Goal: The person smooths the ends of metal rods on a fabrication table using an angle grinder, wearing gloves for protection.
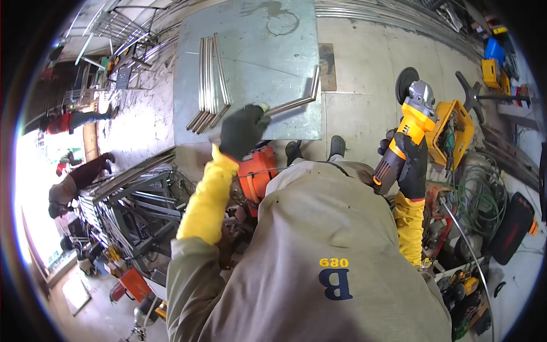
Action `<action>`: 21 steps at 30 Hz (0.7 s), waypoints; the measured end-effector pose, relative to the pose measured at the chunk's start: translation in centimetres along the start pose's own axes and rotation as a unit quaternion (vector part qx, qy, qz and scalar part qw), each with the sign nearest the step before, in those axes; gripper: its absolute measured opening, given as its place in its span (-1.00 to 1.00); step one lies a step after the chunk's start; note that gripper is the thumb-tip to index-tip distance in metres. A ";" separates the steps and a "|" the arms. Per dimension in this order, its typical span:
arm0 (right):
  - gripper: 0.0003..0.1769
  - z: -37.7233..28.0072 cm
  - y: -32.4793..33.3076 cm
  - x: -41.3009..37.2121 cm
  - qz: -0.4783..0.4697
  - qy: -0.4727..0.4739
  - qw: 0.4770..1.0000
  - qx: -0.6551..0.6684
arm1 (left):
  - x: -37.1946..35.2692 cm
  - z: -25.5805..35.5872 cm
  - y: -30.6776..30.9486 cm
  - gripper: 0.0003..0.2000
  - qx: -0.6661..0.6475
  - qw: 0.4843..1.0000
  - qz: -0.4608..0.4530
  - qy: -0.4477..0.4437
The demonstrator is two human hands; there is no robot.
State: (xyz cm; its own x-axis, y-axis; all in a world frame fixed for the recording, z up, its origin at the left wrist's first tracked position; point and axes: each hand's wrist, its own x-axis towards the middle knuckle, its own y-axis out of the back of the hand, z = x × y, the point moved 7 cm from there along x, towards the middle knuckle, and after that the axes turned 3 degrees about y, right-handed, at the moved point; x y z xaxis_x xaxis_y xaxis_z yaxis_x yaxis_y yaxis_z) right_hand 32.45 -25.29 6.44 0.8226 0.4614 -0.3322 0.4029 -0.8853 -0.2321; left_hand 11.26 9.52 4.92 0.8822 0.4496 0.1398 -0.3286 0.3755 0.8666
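Over metal sheet (262,68) | left hand (242,131) fingers wrapped round bent tube (296,102) | right hand (411,165) fingers clamped round angle grinder (413,117)

Top: loose khaki-grey work shirt (319,228), as I view it remotely.
Chest marking: dark blue letter B (335,284); yellow digits (333,263) that I read as "089".
Sleeve covers (208,199): bright yellow, both forearms.
Gloves: black, on left hand (244,130) and right hand (411,165).
Shoes (337,145): dark, rounded toes.
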 end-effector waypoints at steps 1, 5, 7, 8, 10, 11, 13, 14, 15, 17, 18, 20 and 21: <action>-0.55 -0.1 0.0 -0.1 0.009 -0.002 1.000 0.004 | -0.6 0.3 -1.2 -0.73 0.001 0.997 -0.041 0.069; -0.55 0.2 -0.1 -0.9 0.004 -0.010 1.000 -0.015 | -4.8 1.8 -5.5 -0.71 -0.114 0.925 -0.085 0.352; -0.49 1.2 0.3 -1.2 -0.019 -0.053 0.998 -0.035 | -7.2 1.9 -9.2 -0.73 -0.195 0.914 -0.065 0.351; -0.49 1.8 0.6 -1.1 -0.015 -0.060 0.997 -0.036 | -7.5 2.6 -9.7 -0.74 -0.274 0.895 -0.032 0.350; -0.49 3.0 0.2 -0.7 -0.050 -0.098 0.993 -0.044 | -7.8 4.1 -10.0 -0.76 -0.204 0.921 -0.052 0.327; -0.47 3.4 0.0 -0.8 -0.045 -0.120 0.990 -0.058 | -7.9 4.6 -10.2 -0.76 -0.180 0.923 -0.057 0.334; -0.47 4.2 -0.3 -0.9 -0.043 -0.148 0.987 -0.041 | -8.2 4.7 -11.3 -0.81 -0.072 0.967 -0.080 0.233; -0.46 4.8 -0.1 -0.9 -0.044 -0.164 0.985 -0.022 | -7.5 5.0 -10.9 -0.81 -0.072 0.965 -0.088 0.238; -0.39 5.6 0.1 -0.7 -0.062 -0.156 0.986 -0.022 | -6.7 6.3 -10.6 -0.87 0.002 0.980 -0.118 0.160; -0.41 7.4 1.0 -0.3 -0.078 -0.173 0.981 -0.033 | -5.1 8.7 -9.6 -0.94 0.041 0.987 -0.142 0.069; -0.43 8.1 1.3 -0.7 -0.096 -0.185 0.977 -0.044 | -4.7 9.6 -9.1 -0.94 0.041 0.984 -0.154 0.075; -0.49 9.1 1.7 -0.8 -0.090 -0.218 0.972 -0.016 | -7.2 8.1 -11.2 -0.81 -0.384 0.737 -0.233 0.505; -0.47 9.1 1.6 -0.7 -0.100 -0.227 0.968 -0.033 | -7.8 7.9 -11.6 -0.78 -0.351 0.843 -0.227 0.339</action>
State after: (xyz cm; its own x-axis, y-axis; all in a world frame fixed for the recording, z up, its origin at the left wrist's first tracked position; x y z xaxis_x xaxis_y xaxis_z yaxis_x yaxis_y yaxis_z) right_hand 28.81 -26.48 -2.02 0.4702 0.5886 -0.6576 0.5735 -0.7701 -0.2793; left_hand 10.86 -4.74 -2.40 0.6537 0.4012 -0.6417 -0.3375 0.9135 0.2273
